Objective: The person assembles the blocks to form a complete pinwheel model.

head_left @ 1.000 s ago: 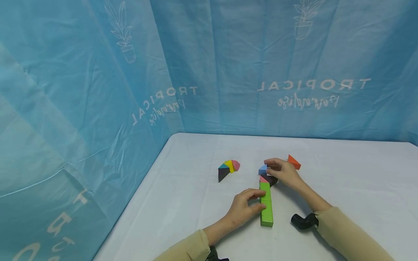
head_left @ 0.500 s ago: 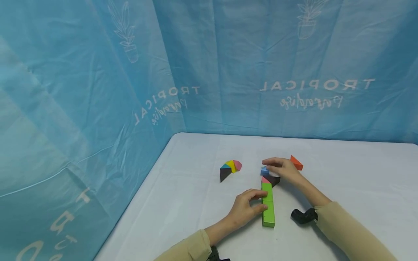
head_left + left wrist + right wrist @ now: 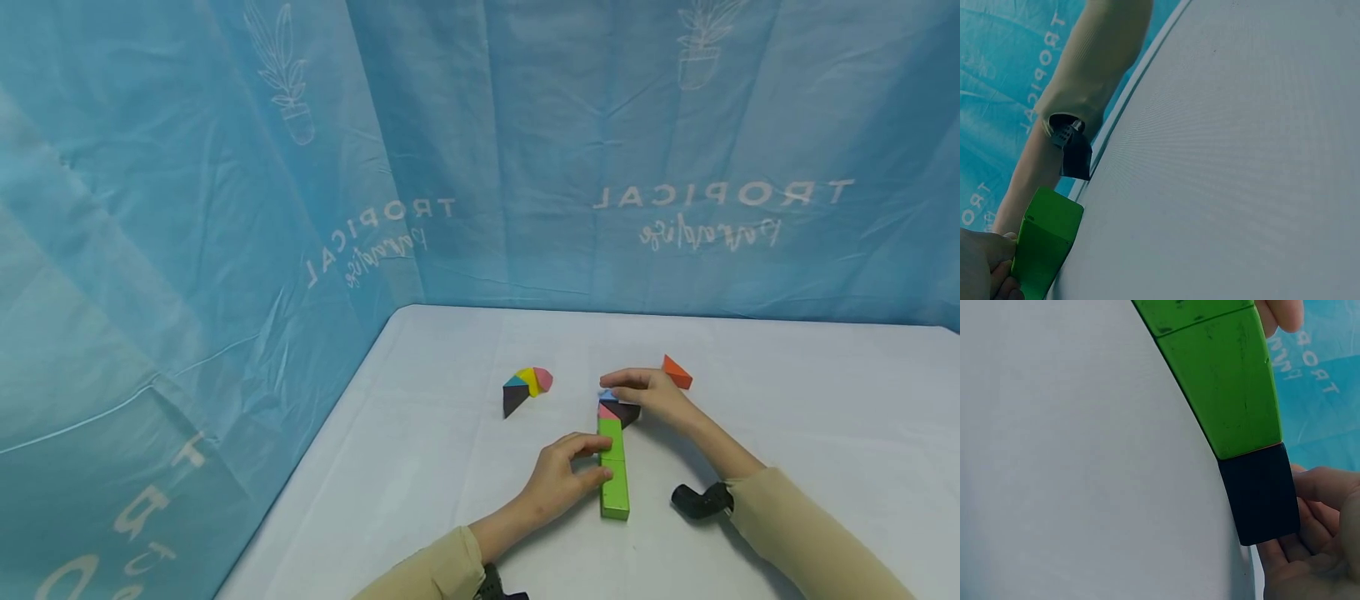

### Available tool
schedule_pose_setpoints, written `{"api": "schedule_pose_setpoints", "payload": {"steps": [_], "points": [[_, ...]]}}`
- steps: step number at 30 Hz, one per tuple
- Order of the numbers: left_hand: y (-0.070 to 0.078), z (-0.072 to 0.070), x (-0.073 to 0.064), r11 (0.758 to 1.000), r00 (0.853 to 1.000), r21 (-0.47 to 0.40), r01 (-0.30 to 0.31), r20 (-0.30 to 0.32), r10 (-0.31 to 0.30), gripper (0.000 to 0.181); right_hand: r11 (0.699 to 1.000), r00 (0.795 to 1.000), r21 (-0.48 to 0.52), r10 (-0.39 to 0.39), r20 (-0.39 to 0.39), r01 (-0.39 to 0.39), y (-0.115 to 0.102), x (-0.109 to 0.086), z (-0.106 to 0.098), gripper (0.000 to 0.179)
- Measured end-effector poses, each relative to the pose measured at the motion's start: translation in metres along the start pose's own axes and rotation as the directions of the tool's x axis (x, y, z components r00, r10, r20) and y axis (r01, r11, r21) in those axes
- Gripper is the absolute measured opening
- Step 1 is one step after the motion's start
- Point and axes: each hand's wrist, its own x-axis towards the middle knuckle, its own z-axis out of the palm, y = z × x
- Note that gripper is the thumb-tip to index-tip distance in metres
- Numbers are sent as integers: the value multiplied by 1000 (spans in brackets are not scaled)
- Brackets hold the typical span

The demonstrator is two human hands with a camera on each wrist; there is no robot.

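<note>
Two green blocks (image 3: 614,487) lie end to end in a line on the white table. My left hand (image 3: 558,473) touches their left side with thumb and fingertips; the left wrist view shows its fingers against a green block (image 3: 1047,231). At the far end sit a small pink triangle block (image 3: 606,412) and a black triangle block (image 3: 627,412). My right hand (image 3: 657,395) pinches a light-blue triangle block (image 3: 609,395), partly hidden by its fingers, against that far end. In the right wrist view a dark block (image 3: 1260,497) abuts the green row, beside the right hand (image 3: 1319,525).
To the left, a joined cluster of black (image 3: 514,400), teal, yellow (image 3: 528,381) and pink (image 3: 542,379) blocks lies on the table. An orange triangle block (image 3: 677,372) lies behind the right hand. Blue printed curtains (image 3: 510,167) hang at the back and left.
My right hand has brought the light-blue triangle block slightly nearer, closing the gap to the black and pink blocks. The left hand stays on the green blocks.
</note>
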Motion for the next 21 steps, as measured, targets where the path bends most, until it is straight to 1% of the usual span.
{"api": "schedule_pose_setpoints", "payload": {"steps": [9, 13, 15, 17, 19, 21], "points": [[-2, 0, 0, 1000, 1000, -8, 11, 6, -11, 34, 999, 1000, -34, 19, -20, -20, 3, -2, 2, 29], [-2, 0, -1, 1000, 1000, -9, 17, 8, -17, 34, 999, 999, -43, 29, -46, -31, -2, -5, 0, 32], [-1, 0, -1, 1000, 1000, -10, 21, 10, -21, 34, 999, 996, -38, 33, -85, -36, -8, -7, -6, 36], [-1, 0, -1, 1000, 1000, -10, 24, 11, -24, 34, 998, 987, -38, 35, -155, -42, -15, -11, -16, 41], [0, 0, -1, 1000, 1000, -8, 25, 11, -25, 34, 998, 970, -40, 40, -241, -51, -19, -15, -28, 47], [0, 0, -1, 1000, 1000, -2, 23, 9, -23, 34, 994, 946, -79, 45, -322, -74, -20, -21, -41, 51]]}}
